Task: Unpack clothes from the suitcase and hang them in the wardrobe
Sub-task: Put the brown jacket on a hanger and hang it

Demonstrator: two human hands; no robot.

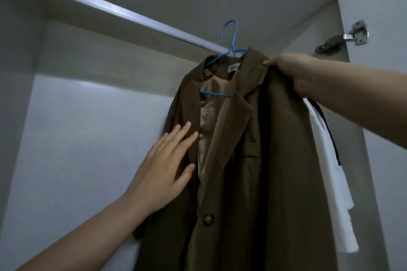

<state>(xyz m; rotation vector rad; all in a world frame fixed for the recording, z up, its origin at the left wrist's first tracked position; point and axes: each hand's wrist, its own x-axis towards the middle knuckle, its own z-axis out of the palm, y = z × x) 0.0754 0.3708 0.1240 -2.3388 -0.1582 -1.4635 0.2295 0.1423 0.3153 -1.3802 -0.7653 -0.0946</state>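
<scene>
A long brown coat [253, 160] with a tan lining and one dark button sits on a blue wire hanger [231, 48] inside the white wardrobe. The hanger's hook is up near the silver rail [105, 6]; I cannot tell whether it rests on it. My right hand [295, 72] pinches the coat's right shoulder near the collar. My left hand [167, 165] lies flat with fingers spread against the coat's left front panel.
A white garment [330, 182] with a dark strap hangs behind the coat on the right. A metal door hinge [343, 37] is fixed to the right side panel. The wardrobe's back wall [88, 138] is bare to the left of the coat.
</scene>
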